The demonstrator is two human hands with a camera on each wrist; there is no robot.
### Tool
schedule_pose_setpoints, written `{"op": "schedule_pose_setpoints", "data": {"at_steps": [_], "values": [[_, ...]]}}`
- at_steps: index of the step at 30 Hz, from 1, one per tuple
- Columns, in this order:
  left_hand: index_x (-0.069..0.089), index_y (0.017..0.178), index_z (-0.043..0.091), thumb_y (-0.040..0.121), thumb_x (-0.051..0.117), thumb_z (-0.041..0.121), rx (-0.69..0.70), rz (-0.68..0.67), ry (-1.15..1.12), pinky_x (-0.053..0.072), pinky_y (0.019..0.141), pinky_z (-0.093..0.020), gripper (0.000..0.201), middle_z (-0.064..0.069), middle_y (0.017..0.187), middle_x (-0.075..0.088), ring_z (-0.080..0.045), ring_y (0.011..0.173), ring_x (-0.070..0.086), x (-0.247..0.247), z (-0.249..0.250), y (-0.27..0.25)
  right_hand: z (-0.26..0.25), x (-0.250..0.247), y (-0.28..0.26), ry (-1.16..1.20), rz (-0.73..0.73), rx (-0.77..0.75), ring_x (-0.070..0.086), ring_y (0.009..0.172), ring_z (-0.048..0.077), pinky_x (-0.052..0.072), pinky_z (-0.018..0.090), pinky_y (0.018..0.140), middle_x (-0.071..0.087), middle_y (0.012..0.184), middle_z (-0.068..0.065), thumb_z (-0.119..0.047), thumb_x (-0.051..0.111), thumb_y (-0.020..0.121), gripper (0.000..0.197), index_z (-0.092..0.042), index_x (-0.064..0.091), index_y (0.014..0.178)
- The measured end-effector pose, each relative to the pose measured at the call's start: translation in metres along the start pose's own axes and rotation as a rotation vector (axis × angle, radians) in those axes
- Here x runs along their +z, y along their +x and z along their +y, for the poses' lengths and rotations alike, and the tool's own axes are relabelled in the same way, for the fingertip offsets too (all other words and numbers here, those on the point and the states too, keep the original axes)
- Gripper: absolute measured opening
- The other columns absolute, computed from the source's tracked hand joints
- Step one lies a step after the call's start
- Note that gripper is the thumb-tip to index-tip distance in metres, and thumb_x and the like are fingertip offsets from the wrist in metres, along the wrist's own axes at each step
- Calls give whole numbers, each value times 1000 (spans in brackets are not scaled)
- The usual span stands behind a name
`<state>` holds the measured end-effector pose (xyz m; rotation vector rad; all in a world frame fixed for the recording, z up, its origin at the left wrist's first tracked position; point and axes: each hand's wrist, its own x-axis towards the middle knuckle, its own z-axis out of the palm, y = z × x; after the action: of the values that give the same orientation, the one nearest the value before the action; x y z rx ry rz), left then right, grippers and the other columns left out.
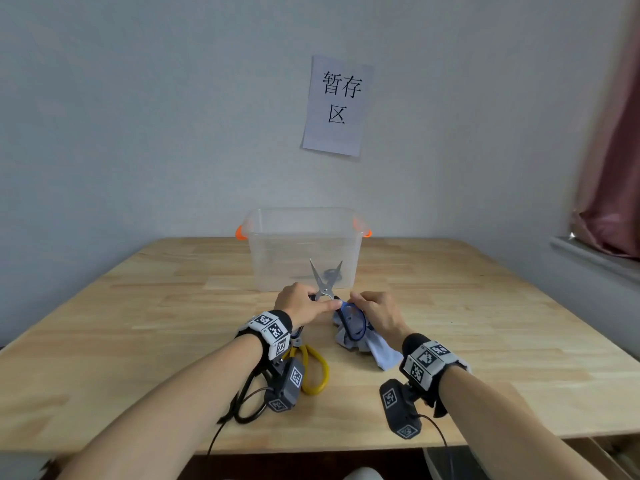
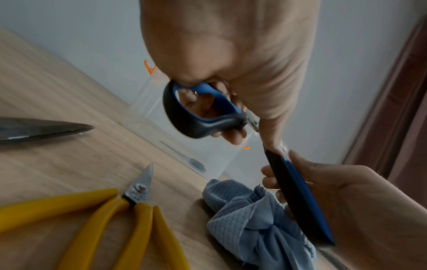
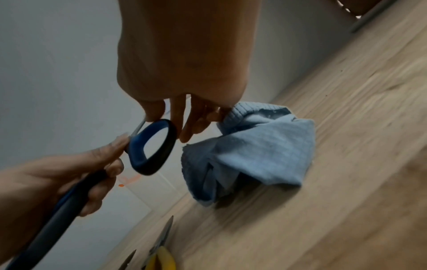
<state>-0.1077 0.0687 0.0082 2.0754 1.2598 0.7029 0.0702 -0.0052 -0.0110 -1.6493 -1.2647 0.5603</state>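
A pair of scissors (image 1: 325, 289) with blue-and-black handles is held above the table, its steel blades spread wide and pointing away from me. My left hand (image 1: 304, 303) grips one handle loop (image 2: 198, 111), fingers curled through it. My right hand (image 1: 367, 304) pinches the other handle loop (image 3: 152, 146) between thumb and fingers. A crumpled light blue cloth (image 1: 381, 351) lies on the table under the right hand, close to its fingertips (image 3: 184, 135).
A clear plastic bin (image 1: 304, 251) with orange latches stands just behind the scissors, with a dark tool (image 1: 332, 273) inside. Yellow-handled snips (image 1: 317, 368) lie by my left wrist. A dark blade (image 2: 46, 128) of another tool lies further left. The wooden table (image 1: 485, 323) meets the wall behind.
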Motion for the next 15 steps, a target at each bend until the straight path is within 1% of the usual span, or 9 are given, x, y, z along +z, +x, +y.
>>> {"op": "schedule_pose_setpoints", "data": {"at_steps": [1,2,5,6,8,10,12,13,15], "values": [[72,71,17,70,77,63,-8,2,-25,43,59,-27,47,5,56,61,-14,56,56,-1,0,0,2,2,-1,13,-5,-1,44,56,11,33,18,53,51,50,-9,-31,58,99,46,-12,59,57],[70,68,17,72,77,60,-11,2,-45,43,59,-26,44,4,57,63,-14,56,56,-1,-1,0,3,3,-2,19,-20,-2,43,56,12,33,18,53,50,51,-5,-32,59,99,47,-10,58,57],[71,71,14,77,78,52,-23,4,-77,39,50,-19,39,3,59,65,-9,50,53,-3,-3,3,3,4,-3,61,-79,-8,51,64,16,41,24,59,57,65,10,-29,61,98,43,5,67,72],[73,75,12,78,77,50,-27,12,-87,37,47,-16,38,4,59,65,-6,48,52,-3,-4,4,1,4,-3,73,-93,-9,53,64,14,42,23,59,60,67,10,-26,61,98,39,5,70,76],[74,81,11,81,76,46,-36,13,-103,34,43,-13,35,5,62,67,-3,48,52,-2,-4,6,-1,6,-5,84,-104,-16,53,58,10,43,18,54,62,64,6,-21,60,98,33,1,71,77],[75,85,11,84,74,42,-39,-1,-125,39,48,-13,31,3,67,70,-4,56,59,-1,-3,5,-3,8,-7,100,-107,-16,51,51,9,42,17,52,61,54,-1,-17,59,99,34,-4,69,69],[75,87,7,88,69,40,-50,-21,-159,50,63,-23,33,-2,76,74,-14,71,67,0,0,4,-4,12,-8,112,-88,-6,48,46,6,40,15,50,56,45,-10,-15,57,100,40,-9,63,60],[74,88,4,91,66,40,-53,-33,-176,52,71,-29,37,-5,80,75,-19,77,69,0,1,5,-4,15,-8,116,-74,0,47,45,4,39,14,49,55,42,-11,-15,56,100,42,-10,62,59],[69,81,0,96,58,37,-55,-59,-199,47,72,-31,41,-9,81,72,-25,76,64,1,4,4,-4,19,-8,124,-43,0,47,43,0,38,13,50,54,40,-12,-16,56,100,42,-8,61,60]]}}
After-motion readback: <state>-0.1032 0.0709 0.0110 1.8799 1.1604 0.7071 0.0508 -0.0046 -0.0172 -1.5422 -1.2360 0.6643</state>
